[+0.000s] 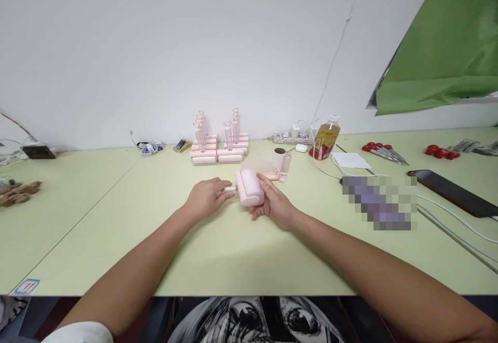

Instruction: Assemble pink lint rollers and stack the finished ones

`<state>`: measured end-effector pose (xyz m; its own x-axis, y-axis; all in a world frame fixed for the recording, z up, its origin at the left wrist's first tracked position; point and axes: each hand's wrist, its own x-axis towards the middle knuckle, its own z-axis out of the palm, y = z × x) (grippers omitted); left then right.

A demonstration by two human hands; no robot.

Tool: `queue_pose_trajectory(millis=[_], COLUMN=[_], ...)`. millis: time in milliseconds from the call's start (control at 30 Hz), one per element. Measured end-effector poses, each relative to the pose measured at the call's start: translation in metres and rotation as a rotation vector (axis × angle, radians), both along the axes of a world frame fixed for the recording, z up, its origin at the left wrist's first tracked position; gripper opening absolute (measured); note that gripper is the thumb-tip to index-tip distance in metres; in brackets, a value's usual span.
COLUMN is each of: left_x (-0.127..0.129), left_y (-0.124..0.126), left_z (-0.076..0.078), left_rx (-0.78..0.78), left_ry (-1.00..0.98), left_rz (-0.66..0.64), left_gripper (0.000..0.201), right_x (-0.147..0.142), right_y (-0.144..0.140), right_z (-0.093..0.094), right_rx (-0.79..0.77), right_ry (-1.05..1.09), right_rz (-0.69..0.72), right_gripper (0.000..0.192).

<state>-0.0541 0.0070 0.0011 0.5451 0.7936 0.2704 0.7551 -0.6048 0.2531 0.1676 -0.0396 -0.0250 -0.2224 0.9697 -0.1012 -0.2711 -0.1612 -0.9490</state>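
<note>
A pink lint roller (249, 187) is held above the table between both hands, its covered head tilted. My right hand (274, 203) wraps around the head's right side, thumb on top and fingers beneath. My left hand (208, 197) pinches the clear handle (229, 189) sticking out on the left; most of that handle is hidden by the fingers. Just behind stand a loose paper roll (279, 157) with a brown core and pink-and-clear roller parts (284, 172). Further back, several finished-looking pink lint rollers (204, 157) lie in two groups, handles pointing up.
Along the wall are a power strip (293, 138), a white case (301, 148) and a drink bottle (326, 138). Red-handled tools (383, 151), white cables and a dark phone (453, 192) lie to the right. Wooden pieces (17, 193) sit at far left.
</note>
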Motion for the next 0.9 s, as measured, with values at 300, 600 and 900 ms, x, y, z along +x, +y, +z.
queue_pose_trajectory(millis=[300,600,900], left_x=[-0.031,-0.089,-0.118], left_y=[0.003,0.028,0.036], left_z=[0.041,0.074,0.072], left_rx=[-0.115,0.094,0.28], left_ry=[-0.133,0.132,0.107], left_rz=[0.132,0.184,0.345], left_gripper=[0.031,0.03,0.017], right_x=[0.001,-0.004,0.003], right_y=[0.0,0.0,0.097], right_z=[-0.002,-0.001,0.063], right_rx=[0.04,0.15,0.3], right_ry=[-0.065,-0.236,-0.34], right_rz=[0.012,0.004,-0.446], right_gripper=[0.056,0.038,0.058])
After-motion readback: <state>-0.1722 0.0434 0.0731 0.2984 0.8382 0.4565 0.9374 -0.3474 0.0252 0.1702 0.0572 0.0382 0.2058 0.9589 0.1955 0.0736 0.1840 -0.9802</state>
